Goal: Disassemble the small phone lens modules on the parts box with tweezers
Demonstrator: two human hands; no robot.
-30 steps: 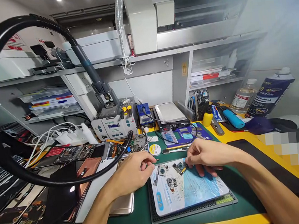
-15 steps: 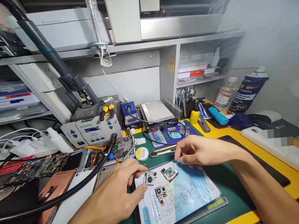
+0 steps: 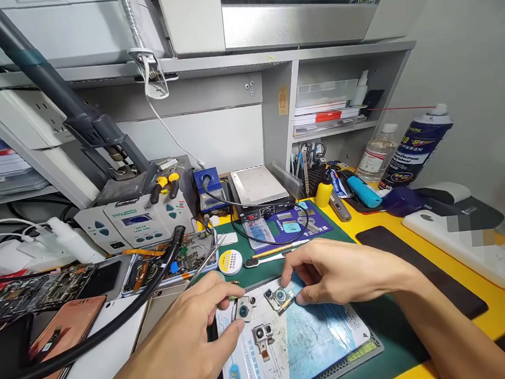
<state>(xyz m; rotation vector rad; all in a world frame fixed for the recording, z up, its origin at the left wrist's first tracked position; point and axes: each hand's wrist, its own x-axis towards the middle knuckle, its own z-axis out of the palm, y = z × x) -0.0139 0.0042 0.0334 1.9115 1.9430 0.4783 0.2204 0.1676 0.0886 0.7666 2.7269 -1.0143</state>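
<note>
Three phone camera modules lie on a printed white-and-blue card (image 3: 323, 339). The left camera module (image 3: 244, 309) has my left hand (image 3: 198, 330) beside it, thumb and index finger apart at its left edge. My right hand (image 3: 330, 268) is at the right camera module (image 3: 279, 297), thumb and index finger spread near its right end. Whether those fingertips touch the modules, I cannot tell. Below these two, the third camera module (image 3: 262, 337) rests with its short brown flex connector towards me. Under the card is a dark grey perforated plate (image 3: 372, 347) on the green mat.
A black hose (image 3: 127, 325) crosses the left side over phones and a tray of small parts (image 3: 188, 260). A toothbrush (image 3: 265, 259) and a round tin (image 3: 230, 262) lie behind the card. Farther back stand a hot plate (image 3: 261, 186) and a soldering station (image 3: 135, 220).
My right hand has moved left and closer, to the right camera module. My left hand stays by the left module. The whole view has shifted slightly.
</note>
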